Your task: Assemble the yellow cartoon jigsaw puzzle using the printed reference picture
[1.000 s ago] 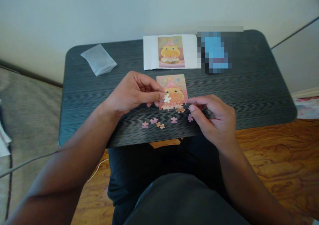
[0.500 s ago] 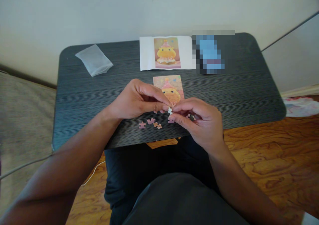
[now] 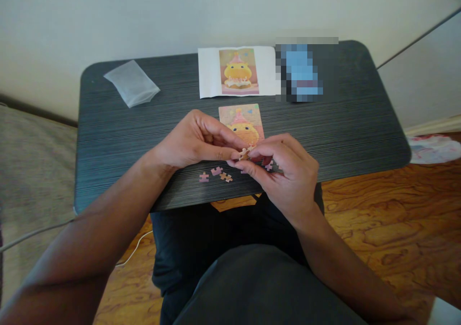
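Between the fingertips of both hands is a small puzzle piece [image 3: 244, 155], pale with some orange-brown on it. My left hand [image 3: 198, 140] pinches it from the left, and my right hand [image 3: 286, 166] grips it from the right with thumb and forefinger. Just beyond the fingers lies the partly joined jigsaw puzzle [image 3: 241, 118], with a yellow character in a pink hat; my hands cover its lower part. Loose pink puzzle pieces [image 3: 204, 176] and orange-brown pieces [image 3: 226, 176] lie near the table's front edge. More pink pieces [image 3: 269, 165] show partly under my right hand.
A printed sheet [image 3: 209, 73] with the same picture lies behind the puzzle. To its right is a pixelated blue device-like object [image 3: 300, 70]. A clear plastic bag [image 3: 133, 83] rests at the back left of the dark table [image 3: 345, 123]. A white cable [image 3: 137, 246] hangs below.
The piece between my fingers has turned: its white side showed before, and now its coloured side shows. The whole view has shifted slightly.
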`<state>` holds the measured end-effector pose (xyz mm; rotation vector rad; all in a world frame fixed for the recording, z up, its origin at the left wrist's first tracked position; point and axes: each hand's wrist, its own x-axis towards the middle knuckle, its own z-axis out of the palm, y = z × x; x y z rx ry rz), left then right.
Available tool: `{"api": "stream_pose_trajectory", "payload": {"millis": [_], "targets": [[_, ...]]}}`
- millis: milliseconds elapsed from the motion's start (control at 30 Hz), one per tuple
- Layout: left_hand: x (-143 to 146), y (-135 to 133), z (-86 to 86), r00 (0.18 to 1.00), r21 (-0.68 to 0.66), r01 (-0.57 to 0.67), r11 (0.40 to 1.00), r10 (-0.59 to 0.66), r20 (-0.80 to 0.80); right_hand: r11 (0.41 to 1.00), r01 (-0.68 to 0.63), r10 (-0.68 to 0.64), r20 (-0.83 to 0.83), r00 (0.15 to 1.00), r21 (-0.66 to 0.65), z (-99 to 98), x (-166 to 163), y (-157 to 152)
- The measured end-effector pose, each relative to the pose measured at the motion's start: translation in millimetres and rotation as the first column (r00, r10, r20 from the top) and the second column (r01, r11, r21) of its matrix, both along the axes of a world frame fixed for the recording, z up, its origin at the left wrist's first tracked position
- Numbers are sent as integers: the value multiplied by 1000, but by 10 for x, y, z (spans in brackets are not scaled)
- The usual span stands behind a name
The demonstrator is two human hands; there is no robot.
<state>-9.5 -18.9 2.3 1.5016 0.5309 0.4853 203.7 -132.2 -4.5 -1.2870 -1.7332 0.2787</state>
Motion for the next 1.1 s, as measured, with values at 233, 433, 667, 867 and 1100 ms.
{"api": "stream_pose_trajectory", "payload": {"millis": [233,433,667,867,1100], "targets": [[22,-22,13,1000,45,11,999,-10,-18,999,14,-17,-77,997,-41,-71,-16,-12],[21,-14,1,998,111,44,993,-38,-57,999,-7,3,-102,995,-40,-82,-10,-16],[29,8,2,998,22,61,998,-60,-37,995,-49,40,-104,994,-83,-80,7,-36],[38,10,-1,999,122,-9,992,14,-42,995,-50,45,-59,997,-90,-95,88,-87],[26,103,-164,930,337,-360,870,361,64,980,-62,74,59,995,-190,-140,403,-226]]}}
